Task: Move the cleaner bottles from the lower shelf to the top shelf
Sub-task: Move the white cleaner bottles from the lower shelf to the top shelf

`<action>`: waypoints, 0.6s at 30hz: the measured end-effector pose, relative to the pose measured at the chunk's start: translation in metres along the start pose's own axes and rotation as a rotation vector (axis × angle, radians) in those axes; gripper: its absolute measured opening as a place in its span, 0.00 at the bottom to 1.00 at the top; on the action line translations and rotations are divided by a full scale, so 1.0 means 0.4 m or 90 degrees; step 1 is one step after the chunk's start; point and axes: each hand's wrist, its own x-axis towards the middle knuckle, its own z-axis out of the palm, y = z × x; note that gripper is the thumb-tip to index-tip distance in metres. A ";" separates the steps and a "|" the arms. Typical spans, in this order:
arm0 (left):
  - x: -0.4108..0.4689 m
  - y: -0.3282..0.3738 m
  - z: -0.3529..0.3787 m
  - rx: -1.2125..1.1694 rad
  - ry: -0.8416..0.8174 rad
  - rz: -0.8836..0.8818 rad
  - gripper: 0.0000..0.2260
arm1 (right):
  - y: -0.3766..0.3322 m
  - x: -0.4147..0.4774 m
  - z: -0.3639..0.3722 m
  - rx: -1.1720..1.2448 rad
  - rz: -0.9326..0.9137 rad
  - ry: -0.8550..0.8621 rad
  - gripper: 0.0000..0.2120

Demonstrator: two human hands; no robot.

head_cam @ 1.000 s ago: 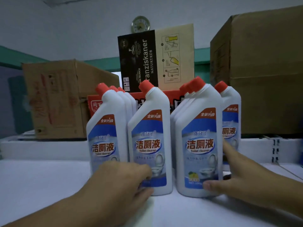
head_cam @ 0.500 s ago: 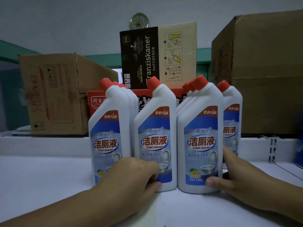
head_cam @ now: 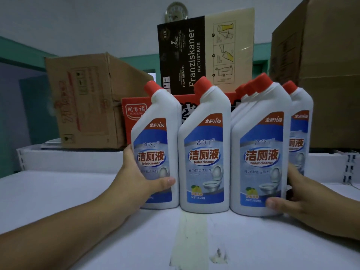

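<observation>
Two hands, left hand (head_cam: 134,182) gripping bottle (head_cam: 155,152)

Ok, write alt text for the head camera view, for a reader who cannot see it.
Two hands steady a row of white toilet cleaner bottles with red caps on a white shelf: the left hand grips the leftmost bottle, the right hand the rightmost front bottle. Cardboard boxes stand behind.

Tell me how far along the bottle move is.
Done: several cleaner bottles stand upright in rows on the white shelf. In hand: left hand grips the left front bottle; right hand holds the right front bottle. The lower shelf is out of view.
</observation>
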 end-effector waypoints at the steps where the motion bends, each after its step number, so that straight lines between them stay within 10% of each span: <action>1: 0.001 0.002 0.000 -0.004 0.001 0.005 0.39 | -0.002 -0.001 0.001 0.007 0.002 -0.002 0.32; 8: -0.023 0.027 0.005 0.064 0.079 0.068 0.47 | -0.004 -0.009 -0.003 -0.017 -0.001 -0.018 0.36; 12: -0.063 0.037 0.000 0.261 0.165 0.316 0.45 | -0.006 -0.013 -0.016 -0.040 0.005 -0.035 0.38; 18: -0.104 0.025 0.018 0.559 -0.155 0.698 0.16 | 0.004 -0.012 -0.033 -0.090 0.024 -0.045 0.45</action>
